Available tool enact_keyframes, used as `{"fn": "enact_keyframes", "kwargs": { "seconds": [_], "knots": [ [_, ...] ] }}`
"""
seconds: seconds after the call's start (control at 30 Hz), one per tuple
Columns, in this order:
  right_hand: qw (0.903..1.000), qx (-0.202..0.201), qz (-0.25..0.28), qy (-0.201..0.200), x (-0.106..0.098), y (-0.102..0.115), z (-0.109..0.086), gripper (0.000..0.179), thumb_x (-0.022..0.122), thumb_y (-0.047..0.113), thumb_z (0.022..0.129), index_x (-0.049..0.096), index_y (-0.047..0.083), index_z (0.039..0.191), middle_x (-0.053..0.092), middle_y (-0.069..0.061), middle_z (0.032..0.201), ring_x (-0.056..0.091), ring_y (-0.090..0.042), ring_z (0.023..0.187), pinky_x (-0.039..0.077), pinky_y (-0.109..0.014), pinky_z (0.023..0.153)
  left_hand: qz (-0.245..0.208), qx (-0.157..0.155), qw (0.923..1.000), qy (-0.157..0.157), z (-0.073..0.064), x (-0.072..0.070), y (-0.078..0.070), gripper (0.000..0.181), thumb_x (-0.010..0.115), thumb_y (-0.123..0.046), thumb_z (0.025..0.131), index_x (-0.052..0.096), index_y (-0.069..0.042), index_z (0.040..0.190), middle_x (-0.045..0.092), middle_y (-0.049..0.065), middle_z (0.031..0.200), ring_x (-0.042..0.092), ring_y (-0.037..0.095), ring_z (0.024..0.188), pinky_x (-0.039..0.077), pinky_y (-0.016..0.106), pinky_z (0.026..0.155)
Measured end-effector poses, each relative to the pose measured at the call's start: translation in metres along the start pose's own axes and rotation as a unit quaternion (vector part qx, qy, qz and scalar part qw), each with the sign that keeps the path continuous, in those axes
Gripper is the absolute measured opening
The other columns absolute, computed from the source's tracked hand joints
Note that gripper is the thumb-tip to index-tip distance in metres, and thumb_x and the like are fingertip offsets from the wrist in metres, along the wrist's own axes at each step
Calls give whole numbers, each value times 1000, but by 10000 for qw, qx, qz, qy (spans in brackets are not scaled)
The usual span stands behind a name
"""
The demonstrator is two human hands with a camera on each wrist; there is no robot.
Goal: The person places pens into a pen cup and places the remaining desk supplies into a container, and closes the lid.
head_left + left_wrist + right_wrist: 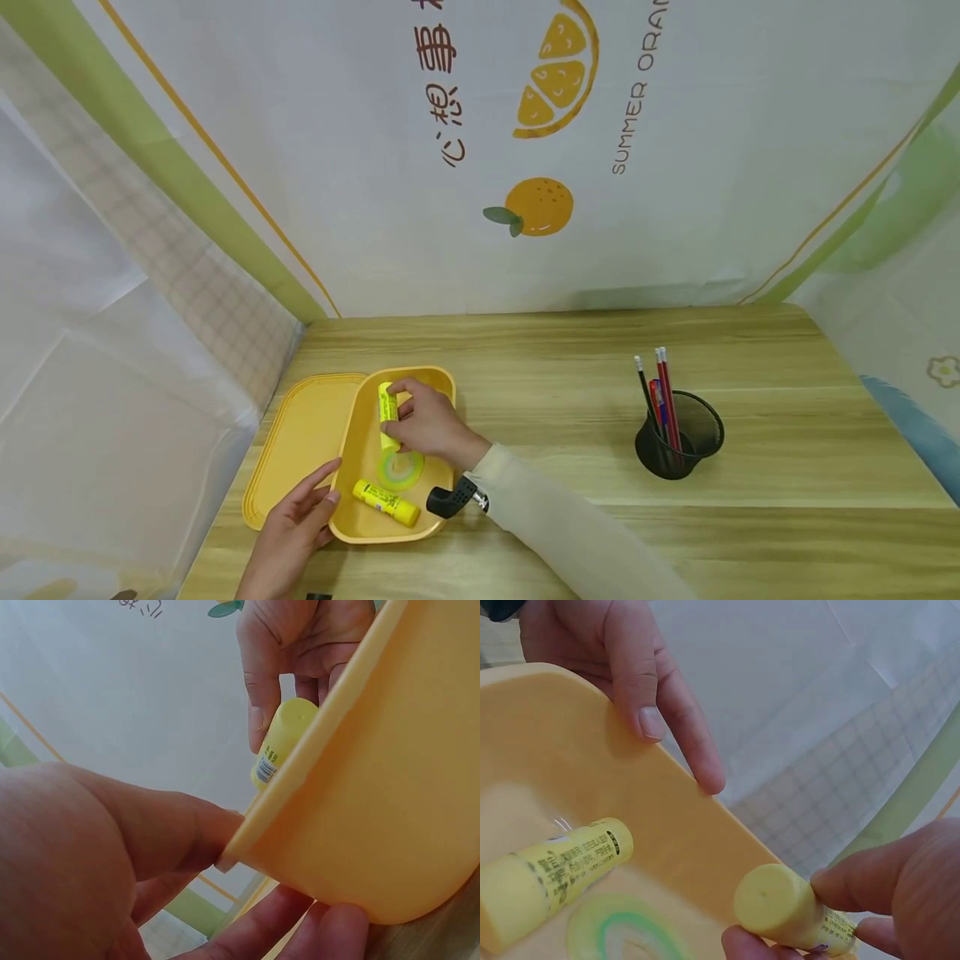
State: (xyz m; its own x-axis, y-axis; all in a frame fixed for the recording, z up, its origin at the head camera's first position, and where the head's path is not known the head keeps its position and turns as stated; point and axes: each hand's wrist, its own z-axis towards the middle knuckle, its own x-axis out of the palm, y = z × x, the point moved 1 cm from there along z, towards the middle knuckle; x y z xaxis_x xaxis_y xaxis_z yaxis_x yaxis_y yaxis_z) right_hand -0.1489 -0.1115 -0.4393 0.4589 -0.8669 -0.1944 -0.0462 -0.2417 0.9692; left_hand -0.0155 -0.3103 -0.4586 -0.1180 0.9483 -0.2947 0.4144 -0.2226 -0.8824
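Observation:
A yellow plastic box (442, 383) stands on the table. Over its far part my right hand (433, 423) pinches a yellow glue stick (387, 407) between thumb and fingers. My left hand (288, 521) holds the box's near left rim, its thumb at the edge and its fingers along the outer wall, as the left wrist view also shows. Inside, a second yellow glue stick (386, 502) lies on its side near the front. Beside it rests a flat yellow-green ring, perhaps a roll of tape (415, 477); the right wrist view shows only part of it.
A yellow lid (281, 450) lies left of the box, partly beneath it. On the right stands a black mesh pen holder (705, 450) with several pencils (667, 392) and pens. A printed cloth (465, 250) hangs behind the wooden table (540, 417).

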Motion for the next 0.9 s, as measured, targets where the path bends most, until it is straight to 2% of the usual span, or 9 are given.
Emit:
{"fn": "enact_keyframes", "kwargs": {
  "seconds": [0.2,0.47,0.7,0.9],
  "knots": [
    [9998,107,141,-53,0,1,-1,46,79,7,94,63,11,137,66,-4,97,74,-23,72,66,-39,71,79,25,10000,5,1,0,2,54,59,-19,110,45,-18,162,66,8,122,66,12,93,60,28,75],
    [9995,251,163,-55,1,2,-1,44,77,5,95,64,10,137,61,-5,98,70,-18,69,66,-37,71,95,30,9999,10,1,-1,3,54,59,-19,110,44,-18,162,66,9,124,67,12,94,61,28,75],
    [9995,203,231,-71,1,2,-1,41,77,5,95,64,7,134,60,-5,97,69,-16,70,66,-37,71,34,13,10000,-16,0,0,1,52,58,-19,111,46,-20,161,66,10,124,68,13,96,61,28,77],
    [9993,83,357,-64,0,0,-1,40,75,3,96,64,5,134,60,-6,99,68,-17,72,66,-35,70,28,83,9999,82,0,0,2,52,57,-19,111,45,-19,162,64,13,128,69,14,101,62,29,79]
  ]
}}
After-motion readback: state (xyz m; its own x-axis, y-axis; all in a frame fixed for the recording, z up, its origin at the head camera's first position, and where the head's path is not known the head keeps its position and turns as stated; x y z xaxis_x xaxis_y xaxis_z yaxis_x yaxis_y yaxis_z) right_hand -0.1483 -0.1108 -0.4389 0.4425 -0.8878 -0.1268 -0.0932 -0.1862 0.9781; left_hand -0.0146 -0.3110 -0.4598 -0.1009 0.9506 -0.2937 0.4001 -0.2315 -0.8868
